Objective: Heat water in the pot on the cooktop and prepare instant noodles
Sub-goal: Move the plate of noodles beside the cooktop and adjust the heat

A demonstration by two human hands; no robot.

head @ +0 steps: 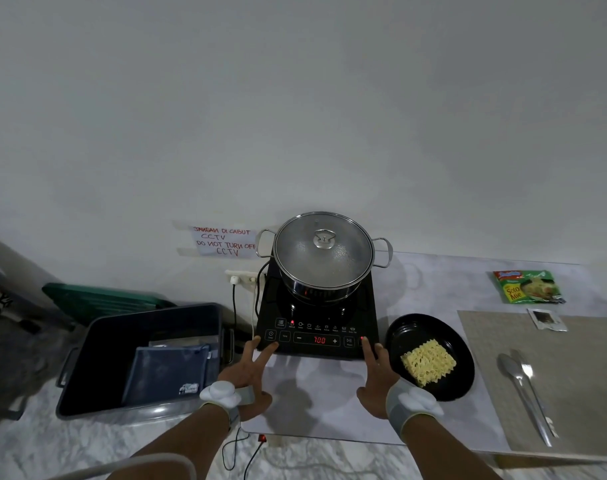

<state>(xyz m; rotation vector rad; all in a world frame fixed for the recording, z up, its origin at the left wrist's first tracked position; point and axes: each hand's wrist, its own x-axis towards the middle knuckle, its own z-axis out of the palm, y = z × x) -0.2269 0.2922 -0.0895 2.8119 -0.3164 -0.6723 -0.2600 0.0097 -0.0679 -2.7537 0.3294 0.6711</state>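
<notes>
A person's right hand [376, 379] is pressing the induction cooktop [317, 317] panel, fingers extended; left hand [248, 375] is resting splayed beside the lidded pot [324, 256].

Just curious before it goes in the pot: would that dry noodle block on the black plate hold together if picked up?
The noodle block looks like a rigid, dry slab, so probably stiff and light. Its wavy strands likely crumble at the edges if squeezed.

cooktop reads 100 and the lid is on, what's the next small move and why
Probably lift the right hand off the cooktop panel and wait. Its forefinger rests by a lit red dot at the panel's right end, the display shows 100, and the pot is lidded, droplets under the glass. The noodle block sits dry on the black plate.
</notes>
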